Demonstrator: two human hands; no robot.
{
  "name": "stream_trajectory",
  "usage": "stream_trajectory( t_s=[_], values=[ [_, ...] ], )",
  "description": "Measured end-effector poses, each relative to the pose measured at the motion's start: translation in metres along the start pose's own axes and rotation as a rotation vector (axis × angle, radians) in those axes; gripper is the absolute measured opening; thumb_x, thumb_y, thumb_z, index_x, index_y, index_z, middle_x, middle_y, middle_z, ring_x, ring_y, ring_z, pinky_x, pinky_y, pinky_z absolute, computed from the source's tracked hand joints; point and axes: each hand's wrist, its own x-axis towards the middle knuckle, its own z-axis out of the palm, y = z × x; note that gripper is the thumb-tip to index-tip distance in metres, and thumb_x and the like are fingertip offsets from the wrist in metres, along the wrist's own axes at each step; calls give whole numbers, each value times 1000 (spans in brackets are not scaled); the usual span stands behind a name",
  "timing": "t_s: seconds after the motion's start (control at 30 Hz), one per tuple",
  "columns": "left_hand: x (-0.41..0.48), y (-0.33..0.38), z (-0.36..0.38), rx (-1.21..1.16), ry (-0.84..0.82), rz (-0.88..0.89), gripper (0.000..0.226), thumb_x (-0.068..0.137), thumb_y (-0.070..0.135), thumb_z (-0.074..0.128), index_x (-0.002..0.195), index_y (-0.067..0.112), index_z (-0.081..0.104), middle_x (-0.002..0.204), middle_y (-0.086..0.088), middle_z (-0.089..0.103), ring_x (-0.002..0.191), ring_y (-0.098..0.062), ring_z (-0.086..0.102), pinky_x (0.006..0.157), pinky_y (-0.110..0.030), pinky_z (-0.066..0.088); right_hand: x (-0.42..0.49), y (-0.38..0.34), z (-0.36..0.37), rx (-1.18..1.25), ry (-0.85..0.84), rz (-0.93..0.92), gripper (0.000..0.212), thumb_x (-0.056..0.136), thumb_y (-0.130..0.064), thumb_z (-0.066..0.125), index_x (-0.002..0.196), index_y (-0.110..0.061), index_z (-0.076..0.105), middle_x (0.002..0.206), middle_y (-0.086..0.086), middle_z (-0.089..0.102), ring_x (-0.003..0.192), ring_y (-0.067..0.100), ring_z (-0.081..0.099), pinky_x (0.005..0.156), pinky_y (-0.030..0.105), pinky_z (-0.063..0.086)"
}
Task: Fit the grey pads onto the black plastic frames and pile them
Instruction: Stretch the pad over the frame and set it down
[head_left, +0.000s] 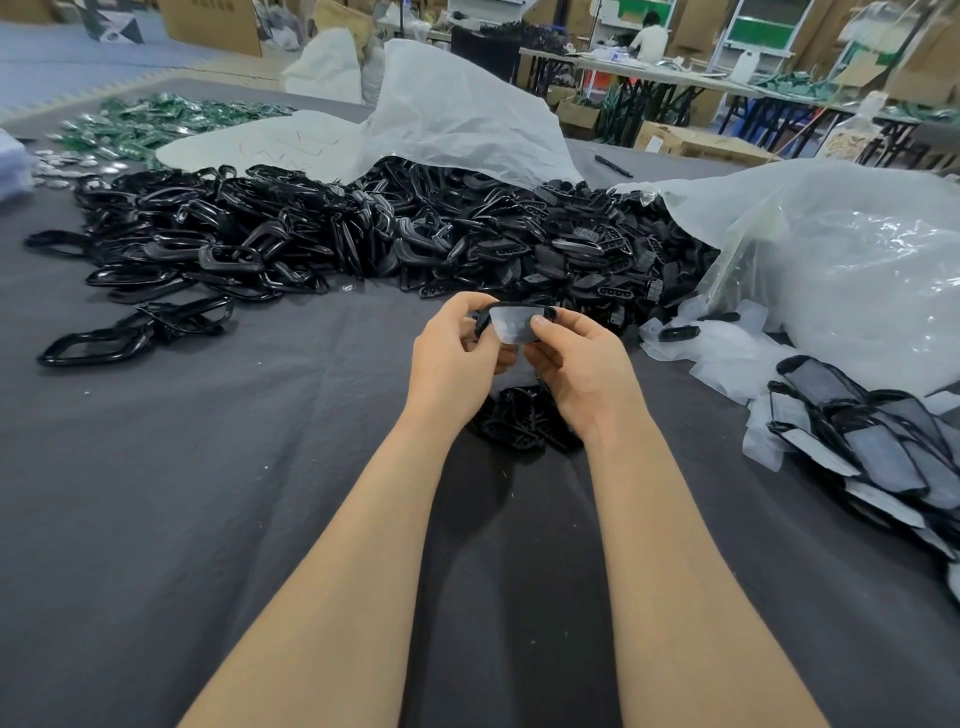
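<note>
While both hands are up above the worktop (208, 467), the head view shows the left hand (457, 348) curled round the left end of a black frame (485, 318) and the right hand (576, 364) gripping the other end, its thumb lying on the edge of the grey pad (514, 326) that sits across the frame's opening. Whether the pad is fully seated cannot be told, since the fingers cover its lower edge. The main risk, as I judge it, is a crooked fit: if the thumb presses on one side only, the far edge may lift or spring out of the frame. A loose pinch could also let the piece fall into the small black heap (524, 421) directly beneath the hands, where it would mix with other parts. The finished pile (872, 441) at the right leans in loose overlapping layers near the worktop's edge, partly on a plastic bag (831, 260), so a carelessly placed piece may start it sliding. The heap of loose frames (311, 234) lies well apart, farther back.
</note>
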Motion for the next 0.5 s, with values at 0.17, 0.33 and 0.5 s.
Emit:
stream_trajectory(
  t_s=[0.17, 0.33, 0.5],
  values=[
    [1, 0, 1, -8, 2, -2, 31, 95, 8, 56, 88, 38, 53, 74, 6, 70, 67, -5, 69, 68, -22, 56, 3, 4, 3, -163, 65, -82, 14, 95, 0, 53, 89, -5, 65, 76, 0, 64, 66, 6, 61, 62, 17, 51],
    [1, 0, 1, -15, 4, -10, 29, 95, 8, 55, 89, 36, 53, 76, 6, 71, 65, -3, 68, 68, -21, 57, 6, 10, 8, -295, 139, -149, 16, 95, -6, 52, 108, -2, 62, 90, 2, 64, 76, 8, 61, 70, 20, 53],
    [1, -1, 2, -22, 10, -18, 26, 98, 9, 50, 93, 35, 55, 74, 5, 70, 67, -5, 68, 72, -26, 58, 7, 10, 7, -284, 150, -130, 19, 96, -7, 52, 111, -1, 61, 93, 3, 64, 77, 8, 61, 66, 17, 51]
  ],
)
